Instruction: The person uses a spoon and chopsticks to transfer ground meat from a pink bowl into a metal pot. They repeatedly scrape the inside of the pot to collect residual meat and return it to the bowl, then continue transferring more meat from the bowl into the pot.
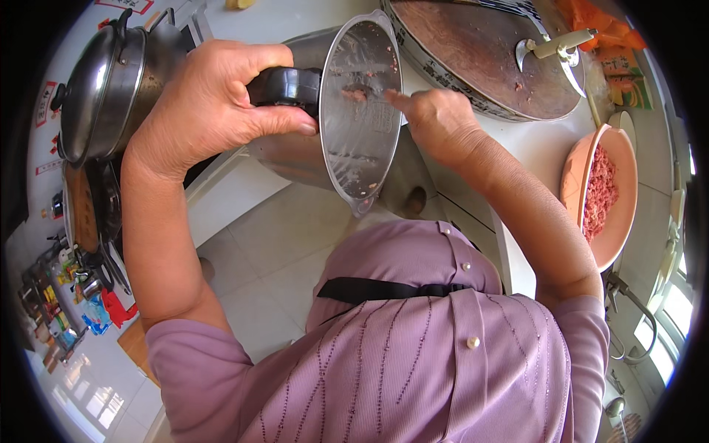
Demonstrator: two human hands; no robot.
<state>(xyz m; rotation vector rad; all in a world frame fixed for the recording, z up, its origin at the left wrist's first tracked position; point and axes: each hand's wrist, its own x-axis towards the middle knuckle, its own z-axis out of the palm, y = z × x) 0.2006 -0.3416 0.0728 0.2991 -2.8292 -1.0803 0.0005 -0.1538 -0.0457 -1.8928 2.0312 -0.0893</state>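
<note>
My left hand grips the black handle of a large greyish jug, probably a food processor's. The jug is tilted on its side, its wide mouth facing me and to the right. Smears and small bits of minced meat cling to its inner wall. At the right side of the mouth is my right hand, index finger stretched out and the others curled. That fingertip is at or just inside the rim; whether it touches the wall, I cannot tell.
A round chopping board with a printed band carries a curved chopper blade. Minced meat fills part of a pink bowl at right. A lidded steel pot stands at left. Below the jug is the tiled floor.
</note>
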